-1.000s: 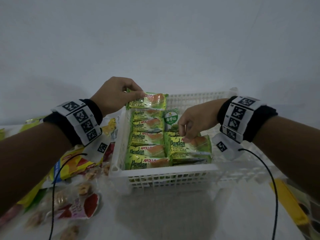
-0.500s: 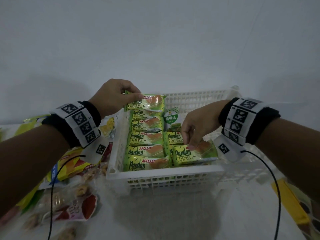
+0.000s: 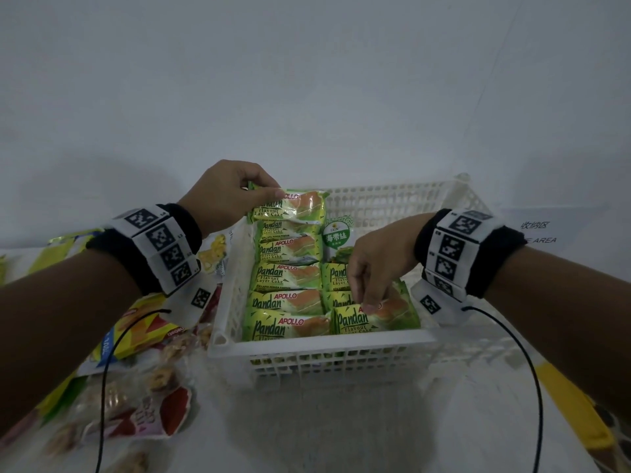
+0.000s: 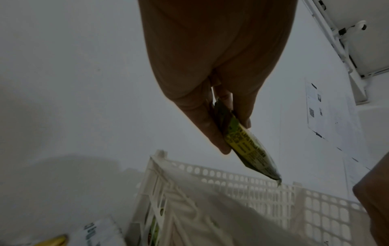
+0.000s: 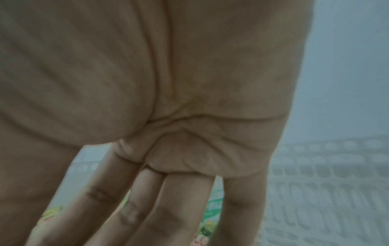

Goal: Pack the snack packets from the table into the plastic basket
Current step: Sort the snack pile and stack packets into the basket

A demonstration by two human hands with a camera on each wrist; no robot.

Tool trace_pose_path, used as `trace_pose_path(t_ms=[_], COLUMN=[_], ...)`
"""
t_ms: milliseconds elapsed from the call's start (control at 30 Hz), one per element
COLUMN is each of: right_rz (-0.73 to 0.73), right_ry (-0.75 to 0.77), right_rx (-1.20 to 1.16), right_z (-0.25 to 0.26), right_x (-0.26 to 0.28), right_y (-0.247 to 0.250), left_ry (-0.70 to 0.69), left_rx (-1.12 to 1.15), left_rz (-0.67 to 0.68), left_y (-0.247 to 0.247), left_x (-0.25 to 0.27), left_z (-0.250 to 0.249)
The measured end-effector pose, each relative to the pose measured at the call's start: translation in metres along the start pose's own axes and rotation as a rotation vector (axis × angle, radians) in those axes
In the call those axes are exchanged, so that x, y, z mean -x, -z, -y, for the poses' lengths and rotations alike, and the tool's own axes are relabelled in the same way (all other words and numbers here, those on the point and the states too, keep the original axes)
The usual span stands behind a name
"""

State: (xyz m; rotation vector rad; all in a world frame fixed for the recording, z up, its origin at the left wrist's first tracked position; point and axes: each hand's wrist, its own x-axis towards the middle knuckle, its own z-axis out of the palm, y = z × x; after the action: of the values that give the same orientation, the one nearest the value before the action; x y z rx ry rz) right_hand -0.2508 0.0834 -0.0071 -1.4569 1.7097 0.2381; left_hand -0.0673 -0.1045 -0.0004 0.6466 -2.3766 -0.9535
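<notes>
Pandan cake packet (image 3: 290, 206) pinched by its end seam in my left hand (image 3: 225, 196), above the basket's (image 3: 321, 346) far-left row. Light, crinkly, slippery film; cake inside likely squashes, so seam-hold. Right hand (image 3: 375, 264) pinches the near-right packet (image 3: 379, 315) lying in the basket.

Green cake packets (image 3: 286, 303) in the white plastic basket (image 3: 317, 349): "APOLLO" in red, "Pandan" in dark green, on several "Flavour Layer Cake" beneath; same wording on the packet (image 3: 290, 207) at the far end of the left row; same on the near-right packet (image 3: 375, 319); small green-and-white packet (image 3: 336, 235) standing behind: Chinese characters "海带丝" on a green band; white sheet on the desk (image 3: 543, 233), far right: "收纳区" and, partly cut off, "AREA"; loose wrappers (image 3: 136, 336) at left: print not legible.
</notes>
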Motion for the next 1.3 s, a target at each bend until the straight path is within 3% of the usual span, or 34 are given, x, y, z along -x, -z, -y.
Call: trace_pose_path(t_ms=[267, 333, 667, 767, 900, 1133, 1300], right_rz=[0.038, -0.027, -0.937, -1.086, -1.042, -0.953, -0.902], right_ry=[0.003, 0.016, 0.137, 0.214, 0.315, 0.335, 0.213], right_rx=[-0.014, -0.010, 0.130, 0.191, 0.291, 0.318, 0.362], right_z=[0.006, 0.007, 0.014, 0.021, 0.035, 0.051, 0.049], right_x=[0.006, 0.009, 0.002, -0.005, -0.017, -0.032, -0.035], right_y=[0.002, 0.004, 0.023, 0.027, 0.029, 0.031, 0.039], left_ry=[0.017, 0.013, 0.008, -0.001, -0.007, 0.049, 0.096], left_rx=[0.008, 0.007, -0.009, -0.013, -0.015, 0.027, 0.050], left_rz=[0.007, 0.005, -0.020, -0.033, -0.051, -0.057, -0.108], left_y=[0.001, 0.002, 0.007, 0.008, 0.009, 0.009, -0.001], left_x=[0.004, 0.004, 0.010, 0.013, 0.017, 0.022, 0.032], left_z=[-0.001, -0.002, -0.003, -0.001, -0.004, 0.000, 0.018])
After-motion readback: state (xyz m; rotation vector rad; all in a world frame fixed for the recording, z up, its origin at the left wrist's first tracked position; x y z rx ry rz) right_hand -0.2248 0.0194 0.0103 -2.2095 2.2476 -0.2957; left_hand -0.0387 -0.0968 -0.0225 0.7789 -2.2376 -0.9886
